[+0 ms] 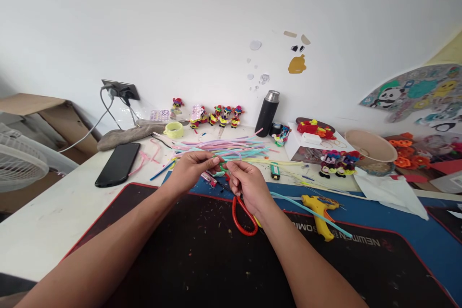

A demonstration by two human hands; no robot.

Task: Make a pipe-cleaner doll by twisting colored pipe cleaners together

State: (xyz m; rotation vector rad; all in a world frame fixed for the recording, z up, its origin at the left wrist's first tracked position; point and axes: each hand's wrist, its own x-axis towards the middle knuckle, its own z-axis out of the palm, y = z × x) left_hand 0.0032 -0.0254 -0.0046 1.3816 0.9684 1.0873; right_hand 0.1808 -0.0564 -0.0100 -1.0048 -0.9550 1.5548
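In front of me my left hand (195, 166) and my right hand (249, 185) almost meet at the fingertips. Both pinch a small green chenille stem piece (224, 167), mostly covered by the fingers. Scissors with a red looped handle (235, 216) show just below my right hand; whether they lie on the mat or touch its lower fingers I cannot tell. Behind the hands lies a loose pile of pastel chenille stems (231, 145), pink, purple and blue-green. One light blue stem (314, 212) extends rightward past my right wrist.
A black mat (187, 255) covers the front. To the right rest a yellow glue gun (319, 214) and a white box (314, 149). A phone (118, 164) lies left, a black flask (267, 114) stands behind, and several small figures (225, 116) line the wall. A fan (21, 156) stands far left.
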